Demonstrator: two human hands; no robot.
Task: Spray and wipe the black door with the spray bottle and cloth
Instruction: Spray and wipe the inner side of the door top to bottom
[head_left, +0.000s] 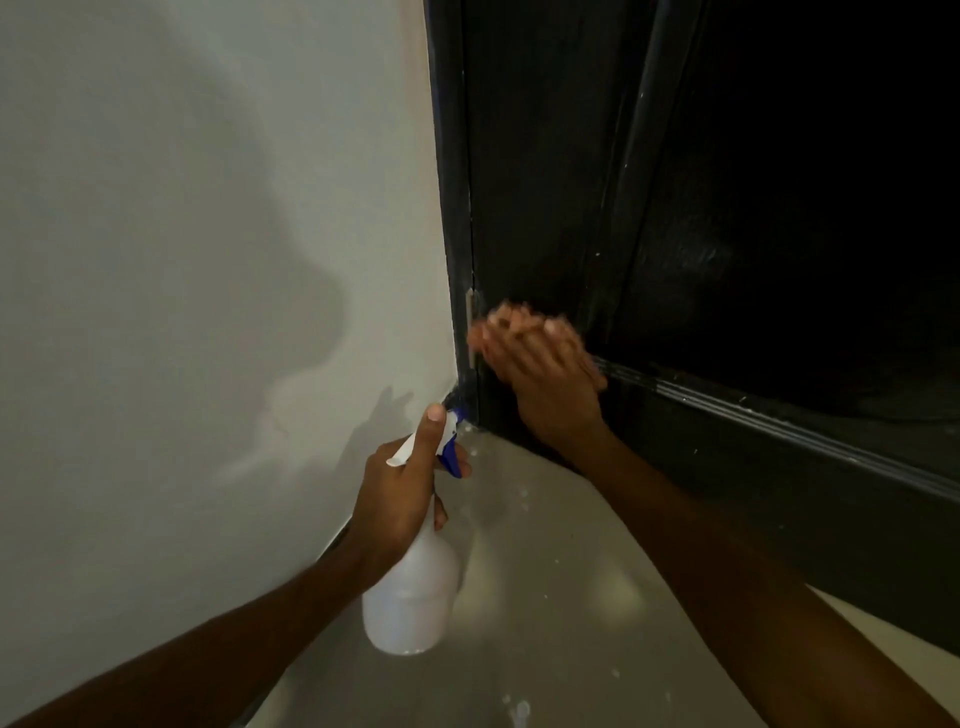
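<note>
Two hands show in the head view, the only view there is. The left hand (400, 483) has its grip wrapped round the neck of the translucent white plastic spray bottle with a blue-and-white trigger head (413, 587), thumb laid along the top and a finger at the trigger; the bottle hangs low, near the pale speckled floor (545, 597), its nozzle aimed toward the corner where the pale painted wall (208, 234) meets the black panelled door (727, 208). The right hand (540, 374) is blurred, pressed against the door's lower left edge, just beside the small metal hinge (471, 325). Something peach-coloured shows at its fingertips, probably the cloth (511, 317), but blur makes that uncertain, and I cannot tell whether that grip is clenched or flat.

Risks, as I judge them: a squeeze now would likely wet the wall, floor or the wiping wrist instead of the door. Fast strokes so close to the hinge could snag the cloth or knuckles. Droplets on the floor could become slippery. The ridged moulding (779, 415) to the right may trap liquid if skipped.
</note>
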